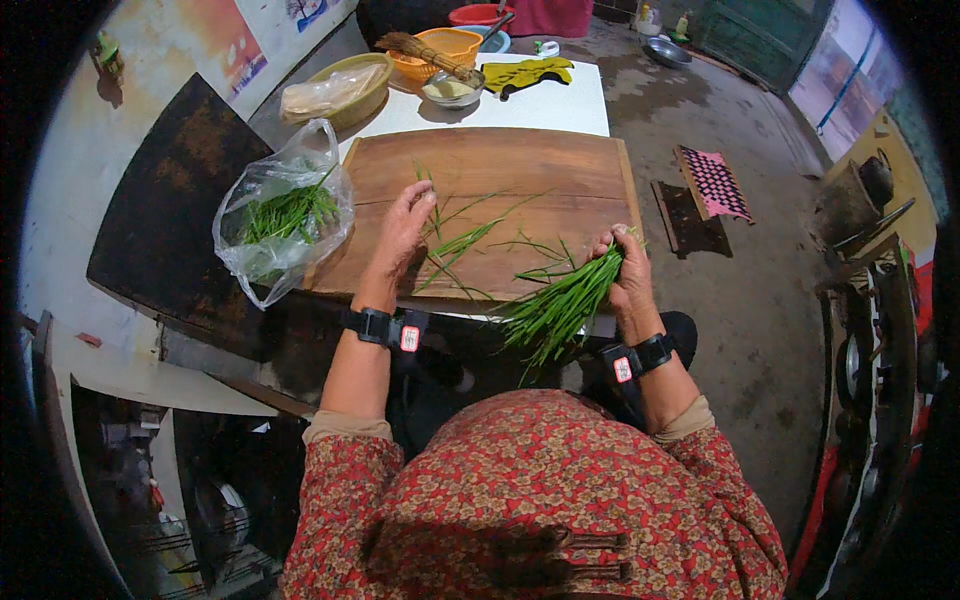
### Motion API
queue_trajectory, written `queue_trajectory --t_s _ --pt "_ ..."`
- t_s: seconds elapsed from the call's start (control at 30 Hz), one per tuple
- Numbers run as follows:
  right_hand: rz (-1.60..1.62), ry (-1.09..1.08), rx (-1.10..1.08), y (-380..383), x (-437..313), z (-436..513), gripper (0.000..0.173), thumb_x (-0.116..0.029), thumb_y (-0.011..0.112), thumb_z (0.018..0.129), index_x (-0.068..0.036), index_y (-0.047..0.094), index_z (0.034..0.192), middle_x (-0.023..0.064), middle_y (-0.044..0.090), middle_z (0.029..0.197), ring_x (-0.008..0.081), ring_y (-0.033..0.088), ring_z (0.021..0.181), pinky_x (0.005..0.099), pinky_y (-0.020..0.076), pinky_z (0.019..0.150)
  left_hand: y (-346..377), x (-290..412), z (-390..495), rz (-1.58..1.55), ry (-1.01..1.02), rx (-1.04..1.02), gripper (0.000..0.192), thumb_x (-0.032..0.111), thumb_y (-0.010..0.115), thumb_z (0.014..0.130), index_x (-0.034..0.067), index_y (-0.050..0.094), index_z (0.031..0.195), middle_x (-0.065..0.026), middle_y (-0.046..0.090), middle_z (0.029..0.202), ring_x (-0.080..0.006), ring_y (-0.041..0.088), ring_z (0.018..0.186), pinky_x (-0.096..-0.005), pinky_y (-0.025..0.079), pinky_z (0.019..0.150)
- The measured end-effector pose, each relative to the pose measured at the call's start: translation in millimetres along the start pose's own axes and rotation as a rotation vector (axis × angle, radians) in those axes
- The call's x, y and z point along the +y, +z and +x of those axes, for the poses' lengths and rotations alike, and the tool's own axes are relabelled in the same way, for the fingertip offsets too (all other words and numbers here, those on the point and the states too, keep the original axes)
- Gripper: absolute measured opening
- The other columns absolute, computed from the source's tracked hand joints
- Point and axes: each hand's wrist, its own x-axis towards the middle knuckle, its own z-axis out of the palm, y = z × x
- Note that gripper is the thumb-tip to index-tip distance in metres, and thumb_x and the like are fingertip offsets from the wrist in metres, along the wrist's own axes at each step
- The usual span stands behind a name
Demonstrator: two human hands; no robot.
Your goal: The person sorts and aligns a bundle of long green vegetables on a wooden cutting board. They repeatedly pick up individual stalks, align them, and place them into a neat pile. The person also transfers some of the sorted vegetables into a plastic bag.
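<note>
My right hand (626, 262) is closed around a thick bunch of long green leaves, like garlic chives (566, 307), at the board's near right corner. The leaf tips hang down past the board's edge. Over the left part of the wooden board (480, 165), my left hand (409, 217) has a few thin green stalks (433, 217) at its fingertips. Loose stalks (469, 240) lie scattered between both hands. Left of the board, a clear plastic bag (259, 262) stands open with more greens (289, 214) inside.
Behind the board on the white table (585, 97) are a glass bowl (454, 90) with a straw brush (427, 54) on it, an orange basket (450, 45), a basin (375, 82) holding a plastic bag, and yellow gloves (525, 73). A low stool (712, 184) stands on the floor at right.
</note>
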Motion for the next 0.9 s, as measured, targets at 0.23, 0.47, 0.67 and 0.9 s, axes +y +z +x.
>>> queue_trajectory --t_s 0.23,0.47,0.67,0.9 --pt "-0.074 0.043 0.018 -3.2 1.8 0.0 0.011 -0.022 0.061 0.084 -0.013 0.054 0.085 -0.0015 0.053 0.072 0.0107 0.053 0.062 0.0288 0.048 0.06 -39.4 -10.8 13.5 0.511 0.288 0.155 0.035 0.023 0.06 0.08 0.002 0.057 0.108 -0.0192 0.054 0.114 -0.0315 0.048 0.112 -0.036 0.037 0.095" --pt "-0.042 0.067 0.003 -2.4 2.5 -1.1 0.01 -0.019 0.061 0.084 -0.013 0.053 0.086 -0.0012 0.054 0.072 0.0106 0.054 0.062 0.0288 0.0488 0.06 -60.7 -25.4 -6.2 0.579 0.152 0.013 0.027 0.026 0.064 0.075 0.003 0.062 0.089 -0.022 0.051 0.117 -0.0353 0.044 0.115 -0.0392 0.035 0.096" --pt "-0.082 0.081 -0.009 0.7 0.4 -4.0 0.01 -0.019 0.06 0.084 -0.013 0.053 0.086 -0.0013 0.054 0.073 0.0106 0.055 0.062 0.0285 0.049 0.06 -31.6 -30.3 -32.5 0.916 0.13 0.038 0.024 0.029 0.069 0.067 0.007 0.061 0.074 -0.0179 0.049 0.122 -0.0327 0.039 0.119 -0.0454 0.028 0.097" --pt "-0.071 0.078 -0.009 0.9 1.4 -4.7 0.011 -0.019 0.06 0.084 -0.013 0.053 0.087 -0.0011 0.054 0.073 0.0108 0.055 0.063 0.0276 0.0486 0.06 -21.9 -40.4 -25.6 0.853 0.203 0.063 0.014 0.018 0.063 0.069 0.007 0.061 0.078 -0.0163 0.053 0.116 -0.0315 0.042 0.115 -0.0449 0.032 0.093"
